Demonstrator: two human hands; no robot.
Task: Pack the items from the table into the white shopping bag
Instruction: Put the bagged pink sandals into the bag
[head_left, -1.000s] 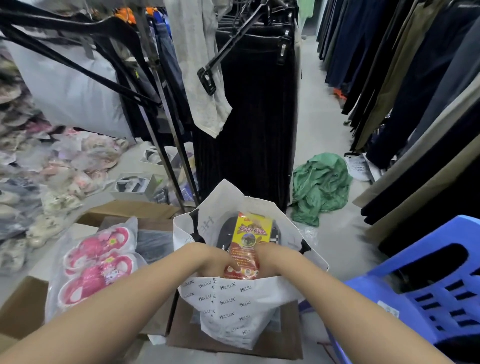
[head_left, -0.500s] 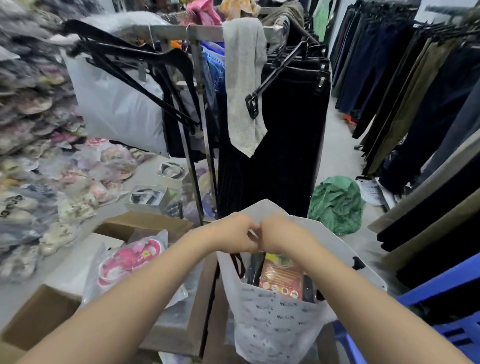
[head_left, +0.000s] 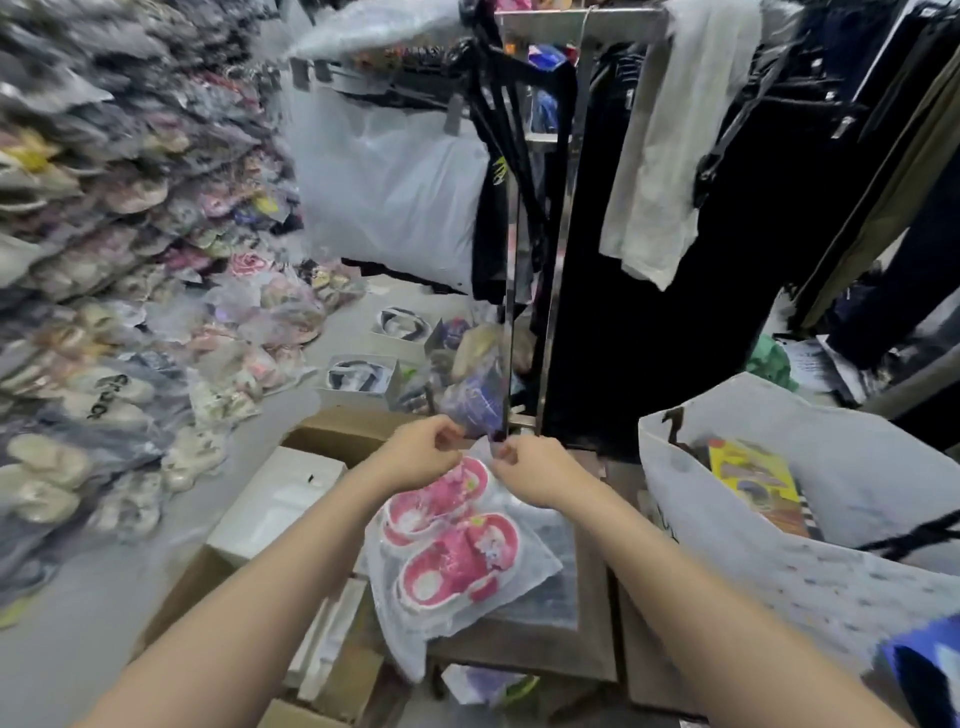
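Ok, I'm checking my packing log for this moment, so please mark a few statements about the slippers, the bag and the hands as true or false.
1. The packet of pink slippers already lies inside the white shopping bag. False: it lies on the table, outside the bag.
2. The left hand and the right hand both pinch the top edge of the slipper packet. True.
3. A yellow packet shows inside the bag. True.
4. The bag stands to the left of the slippers. False: it stands to their right.
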